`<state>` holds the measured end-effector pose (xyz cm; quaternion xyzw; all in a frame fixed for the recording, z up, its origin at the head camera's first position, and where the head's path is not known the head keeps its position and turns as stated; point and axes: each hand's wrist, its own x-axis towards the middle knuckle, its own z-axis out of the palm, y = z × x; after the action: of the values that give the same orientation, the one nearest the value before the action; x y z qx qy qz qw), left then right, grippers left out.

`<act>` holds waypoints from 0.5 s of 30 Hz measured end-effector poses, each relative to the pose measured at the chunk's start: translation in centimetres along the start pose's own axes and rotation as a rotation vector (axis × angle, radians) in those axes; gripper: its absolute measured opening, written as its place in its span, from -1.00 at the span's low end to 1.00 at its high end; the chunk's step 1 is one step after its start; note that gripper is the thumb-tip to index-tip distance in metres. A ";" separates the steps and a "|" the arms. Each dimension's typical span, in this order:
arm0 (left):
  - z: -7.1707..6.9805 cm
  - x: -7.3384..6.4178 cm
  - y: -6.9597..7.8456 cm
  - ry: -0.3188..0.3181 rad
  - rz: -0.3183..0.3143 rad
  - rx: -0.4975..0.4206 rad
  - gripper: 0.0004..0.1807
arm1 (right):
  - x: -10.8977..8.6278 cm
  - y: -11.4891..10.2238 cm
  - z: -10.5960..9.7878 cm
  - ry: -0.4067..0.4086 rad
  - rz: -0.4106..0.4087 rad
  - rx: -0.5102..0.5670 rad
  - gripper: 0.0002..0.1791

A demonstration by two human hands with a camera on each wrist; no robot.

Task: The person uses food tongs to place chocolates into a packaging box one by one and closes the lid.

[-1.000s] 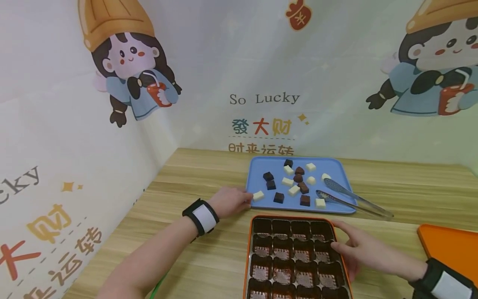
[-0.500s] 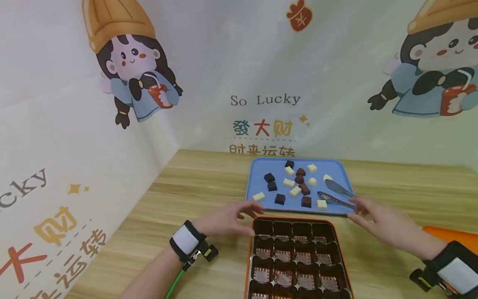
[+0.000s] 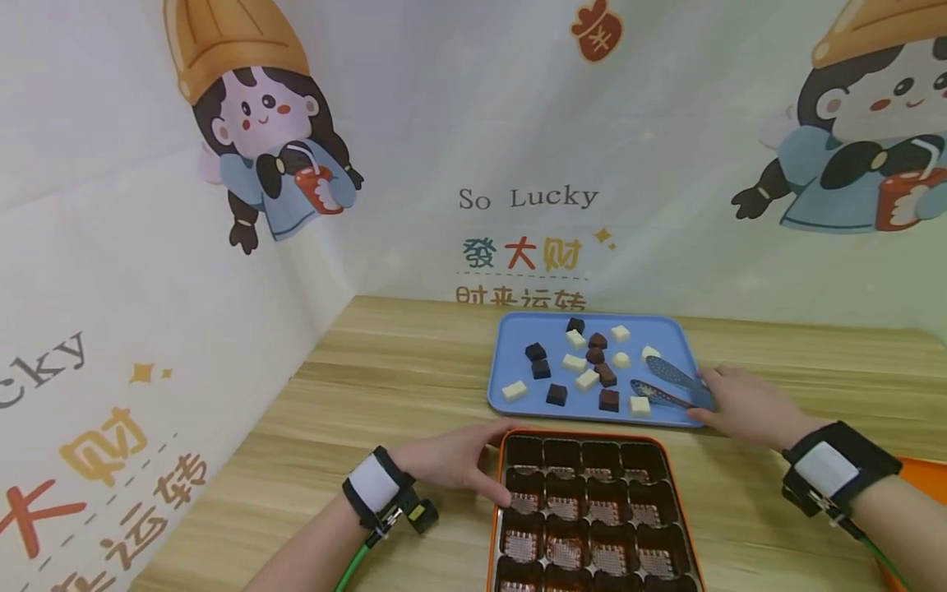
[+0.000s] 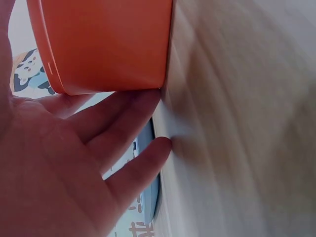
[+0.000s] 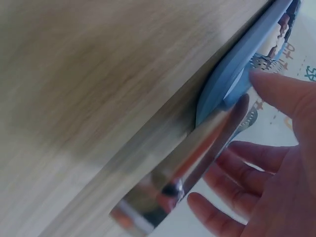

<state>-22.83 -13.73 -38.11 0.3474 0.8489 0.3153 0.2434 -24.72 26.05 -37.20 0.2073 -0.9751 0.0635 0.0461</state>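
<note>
Near the front stands an orange box [image 3: 682, 511] with a brown divided plastic insert [image 3: 565, 543]. My left hand [image 3: 455, 456] spans its back left corner, thumb at the left rim; in the left wrist view extended fingertips [image 4: 150, 101] meet the orange wall. My right hand [image 3: 755, 407] reaches the metal tongs [image 3: 657, 393] at the right edge of the blue tray [image 3: 510, 329]. In the right wrist view, the thumb [image 5: 281, 91] and loosely bent fingers lie spread about the tongs. Dark chocolates [image 3: 556, 395], brown ones [image 3: 609, 400] and white ones [image 3: 514, 390] lie scattered on the tray.
At the right edge, an orange tray [image 3: 917, 473] is partly covered by my right forearm. The wooden table [image 3: 399, 345] ends at a printed cloth backdrop [image 3: 399, 205] behind and to the left.
My left hand has drawn back from the blue tray to the orange box's corner. From the box's right side, my right hand has gone up to the tongs, which look unmoved.
</note>
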 end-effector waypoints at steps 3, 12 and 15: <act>0.0 0.0 0.1 0.000 0.005 -0.011 0.02 | 0.4 0.0 0.2 -0.008 0.017 0.016 -0.29; 0.0 0.1 0.1 0.002 0.006 -0.022 -0.01 | 0.1 1.2 0.3 -0.047 0.024 0.263 -0.40; 0.1 0.0 0.0 0.005 -0.004 -0.026 -0.01 | 0.2 0.9 -1.2 -0.028 -0.006 0.275 -0.48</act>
<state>-22.77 -13.72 -38.12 0.3419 0.8460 0.3267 0.2464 -25.25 26.97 -36.12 0.2155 -0.9572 0.1933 0.0036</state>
